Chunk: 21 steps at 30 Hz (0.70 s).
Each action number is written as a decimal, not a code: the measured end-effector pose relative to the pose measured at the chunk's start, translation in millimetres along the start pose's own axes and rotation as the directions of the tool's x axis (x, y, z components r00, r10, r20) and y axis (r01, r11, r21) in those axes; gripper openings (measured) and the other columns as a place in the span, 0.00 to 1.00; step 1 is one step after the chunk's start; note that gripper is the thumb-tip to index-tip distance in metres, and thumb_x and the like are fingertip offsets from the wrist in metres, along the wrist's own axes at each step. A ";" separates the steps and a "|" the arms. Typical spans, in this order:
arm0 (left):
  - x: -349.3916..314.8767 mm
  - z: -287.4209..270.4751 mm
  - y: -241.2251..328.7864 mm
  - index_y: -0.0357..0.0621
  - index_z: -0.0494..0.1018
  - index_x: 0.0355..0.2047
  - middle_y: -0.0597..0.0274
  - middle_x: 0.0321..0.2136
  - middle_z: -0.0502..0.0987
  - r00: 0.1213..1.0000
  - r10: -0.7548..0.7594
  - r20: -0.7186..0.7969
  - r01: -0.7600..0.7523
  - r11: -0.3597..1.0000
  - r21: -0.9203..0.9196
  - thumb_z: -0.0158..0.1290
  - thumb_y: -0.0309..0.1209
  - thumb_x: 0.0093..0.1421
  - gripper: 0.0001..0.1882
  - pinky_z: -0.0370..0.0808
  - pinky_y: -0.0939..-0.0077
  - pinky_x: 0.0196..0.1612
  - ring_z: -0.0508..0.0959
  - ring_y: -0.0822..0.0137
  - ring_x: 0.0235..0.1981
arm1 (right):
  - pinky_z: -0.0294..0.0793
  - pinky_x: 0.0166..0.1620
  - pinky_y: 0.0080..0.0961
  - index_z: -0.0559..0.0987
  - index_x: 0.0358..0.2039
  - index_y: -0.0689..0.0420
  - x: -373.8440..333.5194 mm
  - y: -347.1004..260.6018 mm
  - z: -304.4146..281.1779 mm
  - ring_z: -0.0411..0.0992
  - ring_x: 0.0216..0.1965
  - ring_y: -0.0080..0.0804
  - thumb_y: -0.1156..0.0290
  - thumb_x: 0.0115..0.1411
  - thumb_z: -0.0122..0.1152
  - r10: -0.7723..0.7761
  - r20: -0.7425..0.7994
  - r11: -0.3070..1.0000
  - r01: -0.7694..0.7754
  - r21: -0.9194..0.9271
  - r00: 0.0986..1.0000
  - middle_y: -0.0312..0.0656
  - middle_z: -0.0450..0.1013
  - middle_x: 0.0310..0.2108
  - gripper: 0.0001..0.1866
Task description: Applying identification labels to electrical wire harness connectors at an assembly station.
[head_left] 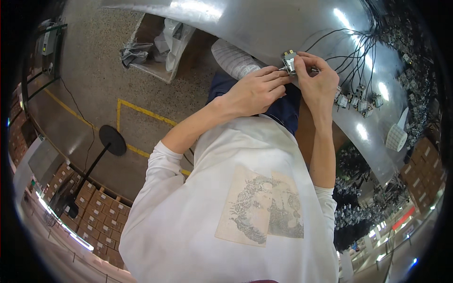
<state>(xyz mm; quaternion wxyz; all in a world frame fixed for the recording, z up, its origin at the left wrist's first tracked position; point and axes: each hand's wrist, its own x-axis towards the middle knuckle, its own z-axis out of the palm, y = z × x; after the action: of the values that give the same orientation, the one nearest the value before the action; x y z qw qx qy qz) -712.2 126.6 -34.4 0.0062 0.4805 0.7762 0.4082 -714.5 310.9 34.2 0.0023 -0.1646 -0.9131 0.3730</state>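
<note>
Both hands pinch one small grey metal-and-plastic connector block (289, 62) at the near edge of the shiny steel worktable (264, 28): the left hand (257, 90) closes on it from seven o'clock, the right hand (318, 78) from four o'clock. Similar small grey blocks on black wires (358, 101) lie at four o'clock, near the right wrist.

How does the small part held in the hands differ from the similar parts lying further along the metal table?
The held part sits at the table edge, pinched between the left hand and right hand; the row of parts lies untouched on the tabletop. The row of parts has black wires running from it; whether the held part is wired cannot be told. Both look small, grey and metallic.
</note>
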 end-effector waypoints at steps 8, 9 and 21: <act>-4.4 -0.1 -3.3 0.35 0.80 0.41 0.52 0.55 0.81 1.000 0.021 -0.002 -0.021 0.999 0.030 0.59 0.25 0.55 0.13 0.70 0.59 0.70 0.77 0.56 0.62 | 0.81 0.41 0.27 0.87 0.37 0.65 5.4 -8.5 -2.1 0.82 0.35 0.26 0.64 0.65 0.71 0.054 0.052 0.991 -0.047 -0.128 0.997 0.39 0.87 0.43 0.14; -4.4 -0.5 -3.2 0.35 0.79 0.41 0.52 0.55 0.81 1.000 0.029 -0.001 -0.029 0.998 0.050 0.59 0.25 0.54 0.13 0.70 0.60 0.69 0.77 0.56 0.62 | 0.81 0.41 0.27 0.87 0.37 0.65 5.4 -8.9 -1.1 0.82 0.35 0.26 0.64 0.65 0.71 0.030 0.061 0.992 -0.022 -0.121 0.998 0.39 0.87 0.43 0.14; -4.7 4.2 -1.9 0.37 0.79 0.39 0.54 0.54 0.82 0.999 0.011 -0.044 -0.007 0.997 0.071 0.58 0.26 0.55 0.12 0.69 0.59 0.69 0.78 0.57 0.61 | 0.78 0.42 0.24 0.81 0.62 0.55 2.4 -0.3 2.1 0.79 0.42 0.24 0.70 0.68 0.69 -0.017 0.113 0.999 0.012 0.053 0.993 0.39 0.84 0.42 0.22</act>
<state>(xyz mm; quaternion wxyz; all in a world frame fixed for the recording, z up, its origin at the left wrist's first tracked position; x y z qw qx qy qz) -709.3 125.3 -40.2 -0.0301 0.4747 0.7879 0.3910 -717.1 309.9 32.6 -0.0425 -0.1364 -0.9028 0.4056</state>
